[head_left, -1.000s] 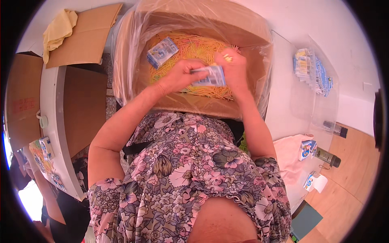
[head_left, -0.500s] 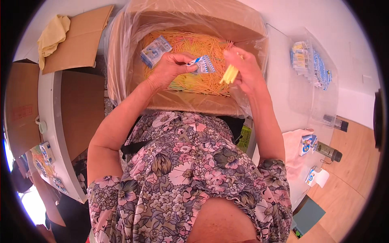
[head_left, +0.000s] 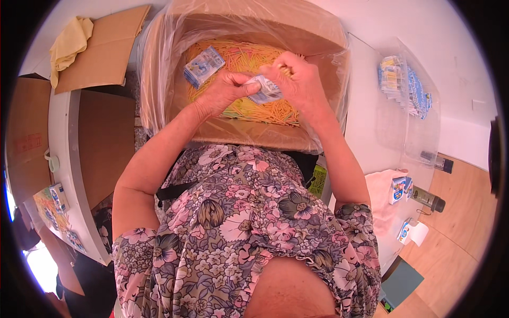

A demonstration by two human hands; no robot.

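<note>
My left hand [head_left: 228, 91] pinches a small clear plastic packet [head_left: 266, 93] with blue-and-white print, held above the carton. Against the packet's right side is my right hand [head_left: 299, 82], its fingers closed round a bundle of thin yellow sticks [head_left: 286, 71]. Only the ends of that bundle show; the rest is hidden in the hand. I cannot tell whether the sticks reach inside the packet. Below both hands, loose yellow and orange sticks [head_left: 238, 53] fill the lined carton [head_left: 270, 132]. A stack of similar packets [head_left: 204, 66] lies on the sticks at the left.
A clear plastic bin [head_left: 421, 140] with filled packets [head_left: 405, 87] stands on the white table at the right. Nearer are a pink cloth [head_left: 383, 193], small boxes [head_left: 398, 191] and a dark bottle [head_left: 428, 199]. At the left are a cardboard flap [head_left: 103, 53], a yellow cloth [head_left: 71, 45] and another person's arm [head_left: 66, 270].
My right hand has moved left with the sticks, up to the packet, and has turned so that the sticks mostly disappear behind the fingers. My left hand stays nearly in place.
</note>
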